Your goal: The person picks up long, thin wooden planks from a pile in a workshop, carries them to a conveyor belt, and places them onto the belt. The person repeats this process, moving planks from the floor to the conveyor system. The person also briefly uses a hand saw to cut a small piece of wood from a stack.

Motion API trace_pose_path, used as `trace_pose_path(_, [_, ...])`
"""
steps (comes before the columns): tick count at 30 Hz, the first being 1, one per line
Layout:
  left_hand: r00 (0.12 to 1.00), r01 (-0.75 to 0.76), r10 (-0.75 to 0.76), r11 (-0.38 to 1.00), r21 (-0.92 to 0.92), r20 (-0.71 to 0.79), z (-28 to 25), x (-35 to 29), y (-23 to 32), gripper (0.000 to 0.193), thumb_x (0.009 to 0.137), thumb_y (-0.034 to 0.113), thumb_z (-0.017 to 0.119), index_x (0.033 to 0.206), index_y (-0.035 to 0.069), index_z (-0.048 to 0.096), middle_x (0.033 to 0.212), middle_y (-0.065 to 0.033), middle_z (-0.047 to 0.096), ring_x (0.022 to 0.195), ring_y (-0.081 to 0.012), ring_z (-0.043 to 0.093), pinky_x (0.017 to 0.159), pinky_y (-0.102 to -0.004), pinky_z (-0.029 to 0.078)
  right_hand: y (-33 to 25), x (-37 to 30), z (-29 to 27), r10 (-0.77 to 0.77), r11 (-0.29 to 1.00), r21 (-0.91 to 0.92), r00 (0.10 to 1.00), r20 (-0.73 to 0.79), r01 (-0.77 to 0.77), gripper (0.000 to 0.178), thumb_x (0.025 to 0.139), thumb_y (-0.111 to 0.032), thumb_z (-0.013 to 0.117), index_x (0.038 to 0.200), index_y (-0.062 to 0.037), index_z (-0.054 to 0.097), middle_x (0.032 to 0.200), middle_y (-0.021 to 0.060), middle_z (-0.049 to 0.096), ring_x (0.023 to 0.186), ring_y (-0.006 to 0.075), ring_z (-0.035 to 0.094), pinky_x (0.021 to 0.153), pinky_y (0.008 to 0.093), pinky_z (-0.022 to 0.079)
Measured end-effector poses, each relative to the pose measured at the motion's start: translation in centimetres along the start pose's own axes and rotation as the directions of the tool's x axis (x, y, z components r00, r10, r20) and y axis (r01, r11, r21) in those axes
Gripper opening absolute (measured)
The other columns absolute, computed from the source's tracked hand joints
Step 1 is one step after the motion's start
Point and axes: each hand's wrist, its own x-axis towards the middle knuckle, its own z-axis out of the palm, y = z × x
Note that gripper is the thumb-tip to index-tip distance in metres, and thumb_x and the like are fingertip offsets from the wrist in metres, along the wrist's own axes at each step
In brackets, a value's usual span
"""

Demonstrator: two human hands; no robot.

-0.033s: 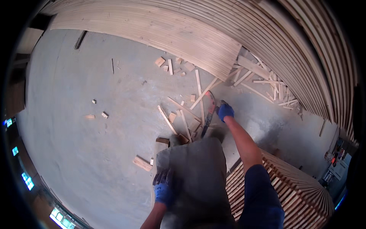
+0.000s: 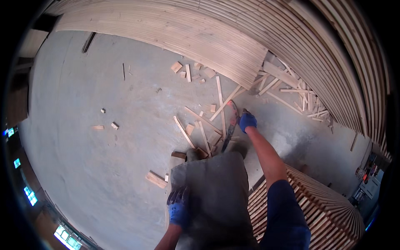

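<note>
My right hand (image 2: 248, 120), in a blue glove with dark fingers, is stretched forward with its fingers curled. It seems to grip the side of a long, curved red and black tool (image 2: 231, 121); its exact kind does not show clearly. The tool's dark end points back toward my legs, among loose wooden strips (image 2: 203, 132). My left hand (image 2: 178, 206), gloved the same way, lies with fingers extended on the dark grey cloth (image 2: 212, 183) over my lap and thigh. It holds nothing.
A broad stack of wooden boards (image 2: 166, 29) runs along the far side, with offcuts (image 2: 306, 93) heaped at its right end. Another slatted wood stack (image 2: 308, 200) stands close to my right. Small wood blocks (image 2: 156, 179) are scattered on the concrete floor (image 2: 96, 166).
The view has shifted very slightly, so the floor pieces and the tool appear a little further right. Both hands keep nearly the same pose.
</note>
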Motion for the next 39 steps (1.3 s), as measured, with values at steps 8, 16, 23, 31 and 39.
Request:
trace_pose_path(8, [0.990,-0.062,0.060,0.998,-0.014,-0.127,0.4,2.8,-1.3,0.045,0.080,0.030,0.067,0.117,0.004,0.058,0.109,-0.0165,0.063,0.098,-0.0355,0.060,0.086,-0.0484,0.045,1.3,8.2,12.2,-0.079,0.988,-0.152,0.952,-0.295,0.035,0.054,0.078,-0.033,0.065,0.120,-0.0011,0.055,0.108,0.0205,0.064,0.097,0.0356,0.064,0.084,0.0446,0.052])
trace_pose_path(16, [0.993,-0.111,0.111,0.993,-0.029,-0.027,-0.9,2.3,-0.7,0.045,0.081,0.031,0.066,0.117,0.004,0.058,0.107,-0.0171,0.063,0.100,-0.0363,0.059,0.090,-0.0483,0.044,0.5,0.6,-1.0,0.008,0.998,0.064,0.997,-0.080,-0.003,0.041,0.073,-0.034,0.070,0.103,-0.0072,0.062,0.098,0.0193,0.065,0.093,0.0350,0.065,0.079,0.0442,0.052])
trace_pose_path(23, [0.963,-0.091,0.136,0.977,-0.195,0.232,-1.6,-3.1,1.1,0.040,0.085,0.034,0.062,0.113,0.005,0.063,0.102,-0.0177,0.066,0.099,-0.0376,0.060,0.092,-0.0467,0.044,2.5,-22.7,-17.9,0.184,0.852,0.522,0.924,-0.336,0.020,0.042,0.074,-0.034,0.074,0.103,-0.0061,0.062,0.096,0.0166,0.067,0.086,0.0298,0.066,0.074,0.0412,0.051])
trace_pose_path(31, [0.747,0.279,0.514,0.332,-0.901,0.421,-3.0,-14.2,6.5,0.041,0.100,0.028,0.048,0.131,0.001,0.049,0.117,-0.0151,0.061,0.098,-0.0218,0.063,0.088,-0.0349,0.049,-0.5,-51.6,-19.7,0.338,-0.338,0.936,0.916,0.215,-0.095,0.031,0.086,-0.022,0.072,0.107,-0.0024,0.064,0.088,0.0072,0.067,0.075,0.0195,0.068,0.064,0.0333,0.058])
trace_pose_path(39, [0.943,-0.096,0.270,0.779,-0.619,0.193,-10.1,-26.6,6.1,0.040,0.101,0.037,0.044,0.103,0.005,0.067,0.068,0.0004,0.058,0.058,-0.0072,0.051,0.051,-0.0286,0.040,-5.3,-70.5,-11.9,-0.055,-0.441,0.839,0.943,0.328,-0.317,0.029,0.090,-0.024,0.066,0.105,0.0010,0.063,0.094,0.0099,0.067,0.083,0.0188,0.067,0.072,0.0322,0.057])
